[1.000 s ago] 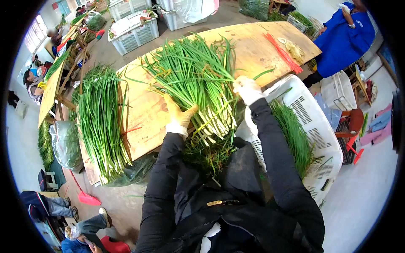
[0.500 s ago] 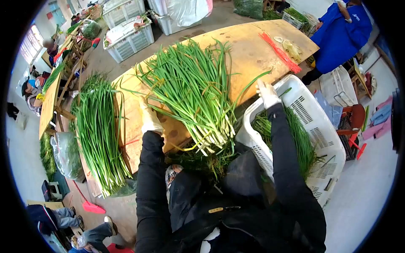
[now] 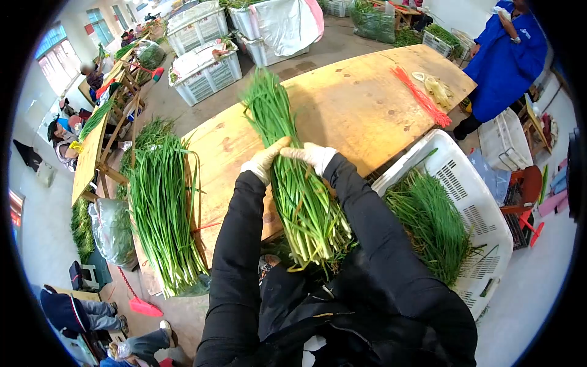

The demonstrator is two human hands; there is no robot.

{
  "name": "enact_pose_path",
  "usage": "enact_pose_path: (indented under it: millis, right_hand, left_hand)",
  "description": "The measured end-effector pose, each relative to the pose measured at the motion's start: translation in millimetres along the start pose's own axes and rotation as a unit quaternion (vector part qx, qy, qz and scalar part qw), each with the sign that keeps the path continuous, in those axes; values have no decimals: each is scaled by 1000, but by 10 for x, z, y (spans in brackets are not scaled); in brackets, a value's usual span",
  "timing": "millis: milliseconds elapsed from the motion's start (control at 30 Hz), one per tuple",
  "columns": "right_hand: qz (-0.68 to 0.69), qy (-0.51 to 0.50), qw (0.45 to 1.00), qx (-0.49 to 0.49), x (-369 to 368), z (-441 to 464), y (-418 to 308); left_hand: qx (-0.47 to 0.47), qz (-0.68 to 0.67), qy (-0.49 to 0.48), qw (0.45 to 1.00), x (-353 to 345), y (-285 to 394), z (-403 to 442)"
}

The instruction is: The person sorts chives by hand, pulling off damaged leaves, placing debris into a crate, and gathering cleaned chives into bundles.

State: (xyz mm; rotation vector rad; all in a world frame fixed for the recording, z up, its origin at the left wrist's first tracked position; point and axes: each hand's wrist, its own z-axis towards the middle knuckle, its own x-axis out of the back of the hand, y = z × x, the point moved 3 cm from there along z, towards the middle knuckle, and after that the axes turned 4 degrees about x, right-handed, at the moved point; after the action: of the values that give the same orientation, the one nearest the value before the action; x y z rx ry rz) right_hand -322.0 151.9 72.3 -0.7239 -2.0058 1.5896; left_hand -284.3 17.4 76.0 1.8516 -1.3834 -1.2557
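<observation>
A thick bunch of garlic chives (image 3: 299, 205) lies across the table in front of me, pale stem ends toward my lap and green leaves pointing away. My left hand (image 3: 264, 162), in a pale glove, is closed around the bunch's left side. From the right, my right hand (image 3: 313, 158), gloved too, grips the same bunch, and the fingers of both hands meet over the top. The leaf tips at the far end are blurred. Left of my arms lies a second pile of chives (image 3: 162, 214), its pale ends also toward me.
The wooden table (image 3: 354, 92) holds red ties (image 3: 419, 95) and a pair of pale gloves (image 3: 435, 90) at its far right. A white crate (image 3: 483, 229) with loose greens (image 3: 428, 214) stands at my right. A person in a blue coat (image 3: 504, 67) stands beyond it.
Both hands have come inward from either side and closed around the chives. The loose, spread pile is now gathered into a narrow bunch, shifted slightly toward me.
</observation>
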Motion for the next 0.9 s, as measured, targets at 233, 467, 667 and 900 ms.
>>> enact_pose_path:
  millis: [233,467,667,900]
  right_hand:
    - [8,-9,970,245,-142,-694,-1407]
    - [-63,8,860,506,-90,-1104,-2550]
    - [-172,6,875,452,-9,-815,-2325]
    - [-102,20,851,515,-135,-812,-2742]
  left_hand:
    - [-275,146,-26,950,-776,1000,-981]
    - [-453,159,-109,870,-1444,1879,-1730]
    - [-482,201,-134,842,-867,1889,-1219]
    - [-427,237,-107,866,-1427,2109,-1713]
